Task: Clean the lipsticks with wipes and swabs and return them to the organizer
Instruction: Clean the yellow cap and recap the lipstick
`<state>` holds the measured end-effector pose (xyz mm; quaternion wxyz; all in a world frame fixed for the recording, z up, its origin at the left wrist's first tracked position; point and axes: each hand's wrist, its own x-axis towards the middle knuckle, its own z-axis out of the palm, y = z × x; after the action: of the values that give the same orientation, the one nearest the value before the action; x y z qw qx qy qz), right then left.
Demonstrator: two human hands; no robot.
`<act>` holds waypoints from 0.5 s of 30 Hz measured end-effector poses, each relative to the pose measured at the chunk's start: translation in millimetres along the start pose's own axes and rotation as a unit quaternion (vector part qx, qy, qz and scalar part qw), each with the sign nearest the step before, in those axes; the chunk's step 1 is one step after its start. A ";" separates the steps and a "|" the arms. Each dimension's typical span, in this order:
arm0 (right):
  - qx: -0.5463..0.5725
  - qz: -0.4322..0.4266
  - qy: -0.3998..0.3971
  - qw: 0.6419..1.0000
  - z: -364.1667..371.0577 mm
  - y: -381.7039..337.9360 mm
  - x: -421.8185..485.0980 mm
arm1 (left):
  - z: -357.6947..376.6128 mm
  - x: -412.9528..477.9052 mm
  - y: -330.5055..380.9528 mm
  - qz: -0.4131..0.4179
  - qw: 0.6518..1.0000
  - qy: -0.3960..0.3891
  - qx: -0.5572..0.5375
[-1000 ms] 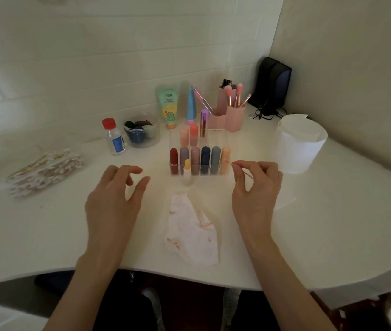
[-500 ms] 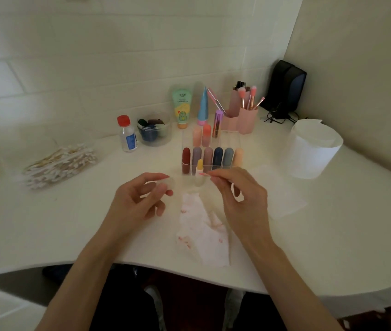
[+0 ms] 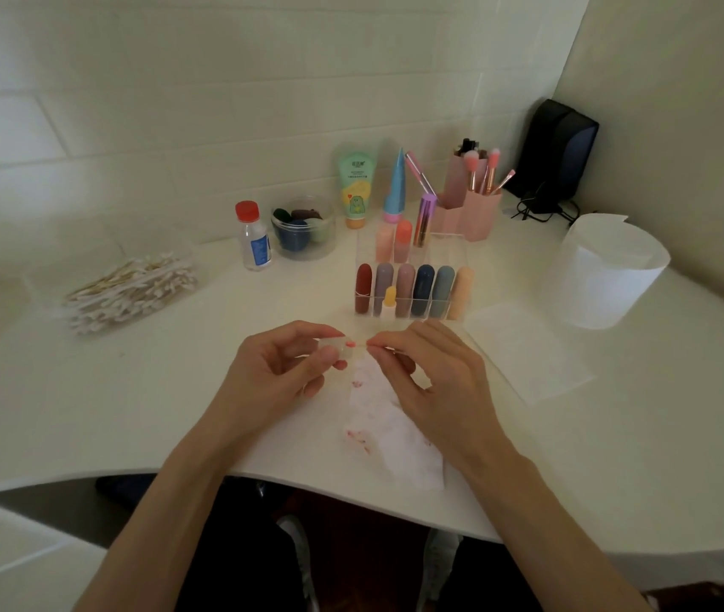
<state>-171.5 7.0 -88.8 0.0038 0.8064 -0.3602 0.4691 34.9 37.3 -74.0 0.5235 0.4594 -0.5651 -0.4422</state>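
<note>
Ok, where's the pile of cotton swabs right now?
In the head view the cotton swabs lie far left on the white table, left of the red-capped bottle.

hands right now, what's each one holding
Left hand: holding a small clear cap.
Right hand: pinching a swab, its tip at the cap.

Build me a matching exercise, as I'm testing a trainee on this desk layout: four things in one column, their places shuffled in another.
Things
1. cotton swabs
2. red-capped bottle
3. stained wipe
4. white roll

Places
A. right of the lipstick organizer
B. far left of the desk
C. near the desk's front edge
D. just left of the clear jar

Pairs: 1-B; 2-D; 3-C; 4-A
</note>
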 end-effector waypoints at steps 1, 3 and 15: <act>-0.002 0.002 -0.003 1.000 0.1 -0.8 -0.3 | -0.3 0.4 -1.3 0.001 1.000 0.002 -0.003; 0.001 0.004 -0.011 1.000 0.0 -2.5 -0.7 | -1.0 0.9 -2.9 0.003 1.000 0.009 -0.009; 0.072 0.045 -0.061 0.995 -1.1 -10.0 -3.0 | -4.0 1.4 -9.6 0.012 1.000 0.005 0.024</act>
<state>-167.4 16.5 -87.2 -0.0971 0.8148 -0.3608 0.4433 39.4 34.0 -82.9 0.5201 0.4673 -0.5785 -0.4201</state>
